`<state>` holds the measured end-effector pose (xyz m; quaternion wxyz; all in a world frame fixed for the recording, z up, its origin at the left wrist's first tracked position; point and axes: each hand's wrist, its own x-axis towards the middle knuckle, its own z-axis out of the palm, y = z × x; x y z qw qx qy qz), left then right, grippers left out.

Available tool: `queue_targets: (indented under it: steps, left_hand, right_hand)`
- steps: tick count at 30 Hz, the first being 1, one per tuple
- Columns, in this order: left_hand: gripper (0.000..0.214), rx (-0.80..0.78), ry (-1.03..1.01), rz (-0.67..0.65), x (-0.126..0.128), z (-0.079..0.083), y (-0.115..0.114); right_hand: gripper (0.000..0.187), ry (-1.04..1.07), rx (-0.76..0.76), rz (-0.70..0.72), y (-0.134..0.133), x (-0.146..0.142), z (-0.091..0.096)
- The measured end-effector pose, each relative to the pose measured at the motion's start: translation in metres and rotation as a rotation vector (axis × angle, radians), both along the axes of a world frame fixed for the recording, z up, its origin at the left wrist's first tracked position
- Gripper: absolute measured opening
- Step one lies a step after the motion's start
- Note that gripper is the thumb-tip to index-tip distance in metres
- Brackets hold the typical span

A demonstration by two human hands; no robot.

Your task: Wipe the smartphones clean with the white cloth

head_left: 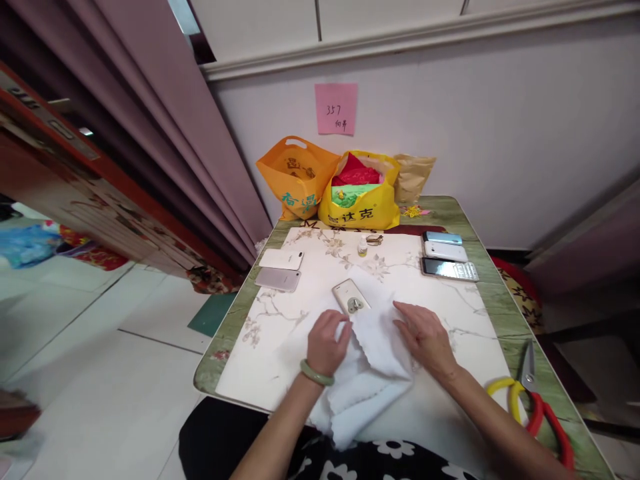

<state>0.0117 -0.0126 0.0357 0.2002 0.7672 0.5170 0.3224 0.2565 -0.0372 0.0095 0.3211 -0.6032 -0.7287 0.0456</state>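
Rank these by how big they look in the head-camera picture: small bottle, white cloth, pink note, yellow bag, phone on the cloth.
White cloth
Yellow bag
Pink note
Phone on the cloth
Small bottle

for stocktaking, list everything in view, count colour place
Crumpled cloth: 1, white, near middle
Rectangular phone: 1, pale gold, on cloth
Slim phones: 2, white and silver, left
Aligned phones: 3, blue, white, silver, right
Small bottle: 1, clear, behind cloth
Metal scissors: 1, red and yellow, right
Printed bags: 2, orange and yellow, back
Paper pouch: 1, tan, back right
Paper note: 1, pink, wall
Table: 1, green, middle
Floral mat: 1, white, tabletop
Fabric curtain: 1, mauve, left
Bangle: 1, green, left wrist
Left grip: 1, bare, at cloth
Right grip: 1, bare, at cloth
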Motion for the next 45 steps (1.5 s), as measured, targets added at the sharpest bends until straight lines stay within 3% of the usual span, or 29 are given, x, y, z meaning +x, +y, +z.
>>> queue_targets:
  steps: [3,5,9,12,16,19,24,27,31,33,36,40,45]
  left_hand:
    - [0.016,-0.023,0.049,-0.025,0.023,0.000,-0.021]
    - [0.012,-0.036,0.029,0.032,0.030,-0.002,-0.023]
    - [0.009,-0.036,0.002,0.177,0.031,0.000,0.000]
    - [0.021,-0.127,0.125,0.251,0.037,0.005,0.023]
    - [0.024,-0.292,0.338,0.276,0.054,0.008,0.040]
    - [0.016,-0.301,0.411,0.253,0.059,0.010,0.045]
    - [0.013,-0.187,0.399,0.079,0.047,0.022,0.050]
    - [0.017,-0.105,0.406,-0.150,0.036,0.032,0.056]
    - [0.015,-0.062,0.473,-0.524,0.021,0.037,0.064]
    - [0.014,-0.063,0.510,-0.577,0.015,0.034,0.065]
    - [0.012,-0.090,0.546,-0.410,0.010,0.024,0.060]
    - [0.013,-0.147,0.437,-0.125,0.012,0.011,0.047]
    - [0.014,-0.092,0.247,-0.051,0.022,-0.006,0.033]
  right_hand:
    - [0.032,-0.029,0.020,0.044,0.002,0.004,0.002]
    - [0.027,-0.003,-0.002,0.111,0.000,-0.004,0.006]
    - [0.020,0.058,-0.139,0.230,-0.008,-0.032,0.010]
    - [0.022,0.028,-0.211,0.252,-0.008,-0.048,0.010]
    - [0.016,-0.066,-0.332,0.224,-0.003,-0.056,0.013]
    - [0.009,-0.015,-0.343,0.204,-0.005,-0.051,0.017]
    - [0.018,0.421,-0.234,-0.013,-0.019,-0.017,0.014]
    - [0.026,0.624,-0.194,-0.176,-0.027,0.006,0.005]
    - [0.032,0.806,-0.218,-0.270,-0.035,0.018,-0.008]
    - [0.034,0.861,-0.218,-0.296,-0.036,0.018,-0.010]
    - [0.034,0.874,-0.204,-0.312,-0.035,0.018,-0.007]
    - [0.030,0.769,-0.174,-0.294,-0.027,0.017,0.012]
    - [0.021,0.597,-0.168,-0.131,-0.005,-0.011,0.037]
